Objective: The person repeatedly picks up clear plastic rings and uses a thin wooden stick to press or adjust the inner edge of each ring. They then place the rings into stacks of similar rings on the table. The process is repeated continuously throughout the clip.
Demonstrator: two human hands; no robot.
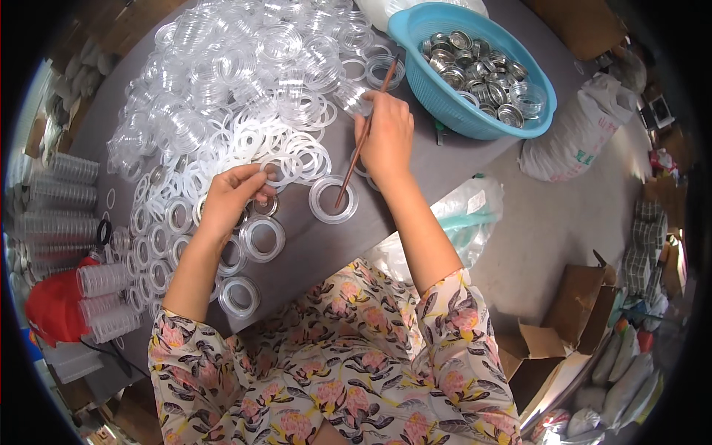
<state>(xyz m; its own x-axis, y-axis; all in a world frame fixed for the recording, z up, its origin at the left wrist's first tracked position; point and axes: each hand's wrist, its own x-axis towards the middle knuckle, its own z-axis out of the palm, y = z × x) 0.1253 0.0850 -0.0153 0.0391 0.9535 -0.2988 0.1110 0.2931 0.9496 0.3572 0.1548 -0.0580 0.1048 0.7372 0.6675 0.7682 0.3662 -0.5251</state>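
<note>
My left hand [231,199] is closed in a pinch at the edge of a thin white ring [285,180], beside the white ring pile. My right hand [391,141] is wrapped round a slim brown stick [351,169]. The stick's lower end points into a clear round lid with a white ring [315,199] lying on the table. The right fingertips are also close to a clear plastic lid [350,99]; whether they grip it I cannot tell. Near my left wrist lie several lids with rings, one of them a ringed lid [281,241].
Clear plastic lids [222,67] are heaped at the back, with loose white rings [237,141] in front. A blue basket [415,85] of metal-coloured lids stands at the right. Stacked clear lids [104,279] and a red cloth-like item [55,308] are at the left.
</note>
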